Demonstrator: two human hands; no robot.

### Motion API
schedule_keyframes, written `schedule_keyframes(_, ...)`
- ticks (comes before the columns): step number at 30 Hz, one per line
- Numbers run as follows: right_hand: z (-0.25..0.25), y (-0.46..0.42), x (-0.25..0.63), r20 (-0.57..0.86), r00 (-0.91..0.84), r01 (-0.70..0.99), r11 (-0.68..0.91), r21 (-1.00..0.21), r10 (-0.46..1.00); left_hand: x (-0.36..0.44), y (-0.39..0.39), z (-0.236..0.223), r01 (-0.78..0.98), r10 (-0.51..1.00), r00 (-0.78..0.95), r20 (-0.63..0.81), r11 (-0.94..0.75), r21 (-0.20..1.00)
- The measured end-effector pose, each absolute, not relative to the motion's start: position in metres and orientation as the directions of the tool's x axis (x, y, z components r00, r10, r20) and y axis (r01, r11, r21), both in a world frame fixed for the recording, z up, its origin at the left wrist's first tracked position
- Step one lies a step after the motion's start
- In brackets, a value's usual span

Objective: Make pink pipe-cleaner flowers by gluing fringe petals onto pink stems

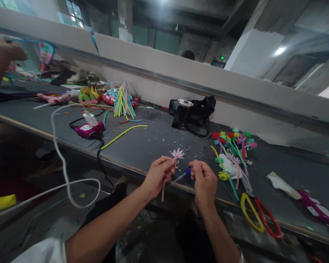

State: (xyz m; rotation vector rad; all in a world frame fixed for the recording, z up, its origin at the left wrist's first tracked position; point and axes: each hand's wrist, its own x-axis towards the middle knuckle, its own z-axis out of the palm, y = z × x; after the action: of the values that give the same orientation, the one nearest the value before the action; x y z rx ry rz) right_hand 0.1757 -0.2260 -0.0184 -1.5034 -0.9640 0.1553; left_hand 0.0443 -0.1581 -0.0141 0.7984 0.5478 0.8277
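My left hand (160, 175) pinches a pale pink pipe-cleaner flower (177, 153) just under its spread petals. The flower's stem (163, 191) hangs below the fingers, past the table edge. My right hand (205, 182) is closed, thumb against curled fingers, a short gap to the right of the flower; what it holds, if anything, I cannot make out. Beside its fingertips shows a small blue object (188, 170) with a pale, translucent stick (180, 177) pointing left. To the right lies a bunch of colourful pipe-cleaner flowers (234, 146), with scissors (259, 215) with yellow and red handles jutting over the edge.
A black bag (194, 116) lies against the partition (164, 62). At left are a bundle of pipe cleaners (124, 104), a yellow pipe cleaner (123, 136) and a magenta power strip (90, 129) with a white cable (60, 157). Another magenta strip (318, 208) sits right. Someone's arm (0, 58) shows far left.
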Motion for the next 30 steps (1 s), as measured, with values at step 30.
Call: schedule_keyframes(30, -0.013, -0.227, 0.173, 0.809, 0.201, 0.939, 0.127, -0.320, 0.552, 0.051, -0.163, -0.023, -0.258, 0.907, 0.417, 0.052, 0.063, 0.964)
